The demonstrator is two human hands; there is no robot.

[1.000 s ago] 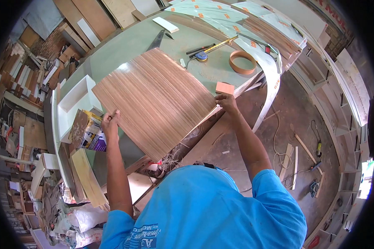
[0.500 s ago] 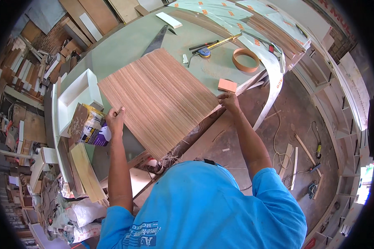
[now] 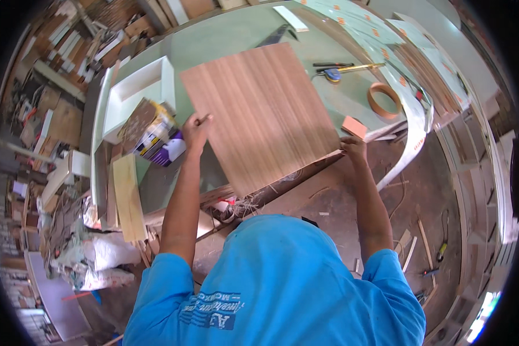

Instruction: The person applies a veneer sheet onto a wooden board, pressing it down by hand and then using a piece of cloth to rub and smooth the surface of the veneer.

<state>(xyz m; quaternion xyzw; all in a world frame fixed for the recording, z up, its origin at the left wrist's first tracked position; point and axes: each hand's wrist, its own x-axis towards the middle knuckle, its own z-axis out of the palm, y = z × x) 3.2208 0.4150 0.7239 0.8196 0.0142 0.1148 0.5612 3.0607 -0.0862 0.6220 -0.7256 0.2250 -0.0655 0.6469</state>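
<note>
A square wood-grain panel is held tilted over the green worktable. At its left edge my left hand is closed on the board, with a finger or thumb over the top face. My right hand pinches the near right corner; the fingers under the board are hidden. Just beyond that hand lies a small orange-brown block. A purple and yellow container stands to the left of my left hand.
A white open box sits at the table's left. Farther right are a blue tape measure and a brown roll of edging. A white strip hangs over the right edge. Wood pieces and cords lie on the floor.
The panel has turned anticlockwise in view, with both hands still on it. The whole view has shifted, so the table and tools appear farther right.
</note>
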